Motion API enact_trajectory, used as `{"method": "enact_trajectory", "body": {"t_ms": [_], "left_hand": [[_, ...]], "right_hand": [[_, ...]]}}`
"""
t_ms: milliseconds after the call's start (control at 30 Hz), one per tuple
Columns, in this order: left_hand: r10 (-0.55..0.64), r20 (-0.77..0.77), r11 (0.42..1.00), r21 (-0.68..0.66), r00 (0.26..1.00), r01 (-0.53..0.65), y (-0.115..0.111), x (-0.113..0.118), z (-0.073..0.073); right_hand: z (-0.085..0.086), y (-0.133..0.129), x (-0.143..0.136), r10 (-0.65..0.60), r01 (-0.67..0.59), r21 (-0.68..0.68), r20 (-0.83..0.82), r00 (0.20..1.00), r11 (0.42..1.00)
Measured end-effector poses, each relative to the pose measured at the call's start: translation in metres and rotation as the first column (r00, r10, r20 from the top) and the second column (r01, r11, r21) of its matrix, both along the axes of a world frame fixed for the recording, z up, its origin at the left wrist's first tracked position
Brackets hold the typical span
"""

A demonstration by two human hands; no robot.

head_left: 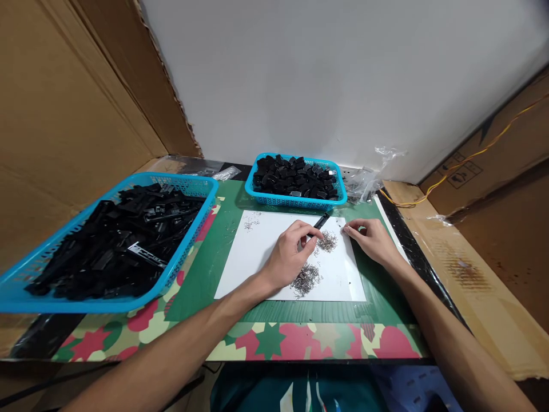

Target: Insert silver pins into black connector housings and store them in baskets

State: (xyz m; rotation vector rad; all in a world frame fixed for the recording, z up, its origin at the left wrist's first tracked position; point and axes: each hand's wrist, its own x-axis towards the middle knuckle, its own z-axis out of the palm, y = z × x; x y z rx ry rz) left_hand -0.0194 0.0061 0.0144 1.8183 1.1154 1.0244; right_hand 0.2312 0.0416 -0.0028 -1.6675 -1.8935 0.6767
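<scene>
My left hand (295, 252) reaches over a white sheet (249, 263), its fingers closed on a narrow black plastic part (321, 220) whose far end sticks out beyond them. Right beside those fingertips lies a pile of tiny metal pieces (327, 241). A second, darker pile of small metal pieces (306, 279) sits below the left hand. At the sheet's right edge, my right hand (372, 239) holds thumb and forefinger pinched together. Whatever is between them is too small to name.
A large blue basket (171, 274) of long black plastic parts stands at left. Behind the sheet is a smaller blue basket (295, 201) of black pieces. Clear plastic bags (362, 183) lie at back right. Cardboard walls (506, 229) flank the table; a yellow wire (441, 182) runs along the right one.
</scene>
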Motion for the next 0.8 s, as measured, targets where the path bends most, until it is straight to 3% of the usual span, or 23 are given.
{"method": "enact_trajectory", "body": {"t_ms": [267, 400, 533, 667, 800], "left_hand": [[-0.012, -0.023, 1.000, 0.018, 1.000, 0.013, 0.000, -0.001, -0.001], [-0.025, 0.019, 1.000, -0.012, 0.999, 0.025, 0.000, -0.002, -0.001], [-0.094, 0.002, 0.995, -0.028, 0.996, 0.094, -0.003, -0.002, -0.002], [-0.188, -0.140, 0.976, 0.082, 0.972, 0.201, -0.008, 0.000, -0.004], [-0.219, -0.203, 0.946, 0.195, 0.954, 0.259, -0.011, 0.002, -0.009]], "right_hand": [[-0.003, 0.001, 0.003, 0.063, -0.063, 0.008, 0.009, 0.998, 0.998], [0.003, 0.000, 0.002, 0.065, -0.067, -0.011, -0.149, 0.987, 0.998], [0.022, -0.011, -0.002, 0.041, -0.035, 0.026, -0.326, 0.944, 0.999], [0.033, -0.028, -0.007, -0.019, -0.021, -0.098, -0.386, 0.922, 0.995], [0.025, -0.039, -0.014, -0.047, -0.047, -0.260, -0.345, 0.937, 0.964]]}}
